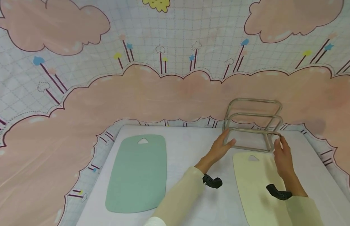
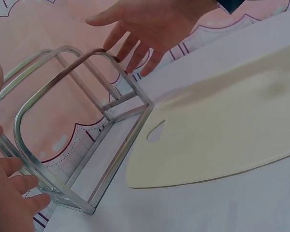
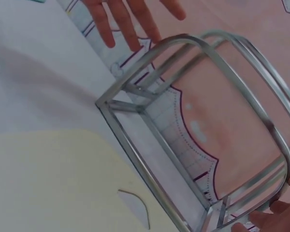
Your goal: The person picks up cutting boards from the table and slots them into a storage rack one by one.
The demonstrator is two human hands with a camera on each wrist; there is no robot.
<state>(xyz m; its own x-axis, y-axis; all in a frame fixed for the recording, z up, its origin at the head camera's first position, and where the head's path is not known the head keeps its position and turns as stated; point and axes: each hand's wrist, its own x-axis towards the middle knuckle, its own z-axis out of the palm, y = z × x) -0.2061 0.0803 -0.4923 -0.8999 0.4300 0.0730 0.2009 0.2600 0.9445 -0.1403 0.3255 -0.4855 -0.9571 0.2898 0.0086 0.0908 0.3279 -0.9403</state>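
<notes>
A silver metal rack with several upright rounded loops stands at the far right of the white table. My left hand is at its left side, fingers loosely extended along the frame and thumb spread apart. On the other side, my right hand has its fingers at the right corner of the front loop. Straight fingers of that right hand show beside the frame in the left wrist view, with the thumb apart. In front of the rack lies a pale yellow cutting board with a small cut-out handle hole, partly under my right forearm.
A green cutting board lies flat on the left part of the white table. Behind and around the table hangs a patterned pink and white cloth, close behind the rack.
</notes>
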